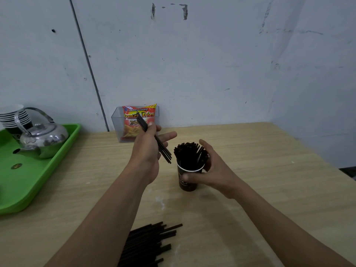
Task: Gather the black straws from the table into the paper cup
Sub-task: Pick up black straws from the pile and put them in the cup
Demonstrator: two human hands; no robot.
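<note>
foreground: a loose pile of black straws (148,245) lies on the wooden table (260,209) at the near edge, between the two forearms, ends pointing away and to the right.

middle ground, right: the dark paper cup (187,180) stands upright on the table, packed with standing straws (189,155) that fan out above its white rim. the right hand (217,170) wraps it from the right; its grip is curled, with the thumb, blurred, across the cup's front wall and the fingers bent round the far side of the fanned straws.

middle ground, left: the left hand (148,149) is raised above the table just left of the cup. its grip pinches a small bundle of straws (163,150) between thumb and fingers, the other fingers partly extended. the bundle slants, its lower ends near the cup's rim, its upper ends toward the wall.

background: a clear plastic box (116,122) against the wall holds a red snack packet (137,120). at far left, a green tray (28,185) carries a metal kettle (42,139) and a stack of cups (11,116).
</note>
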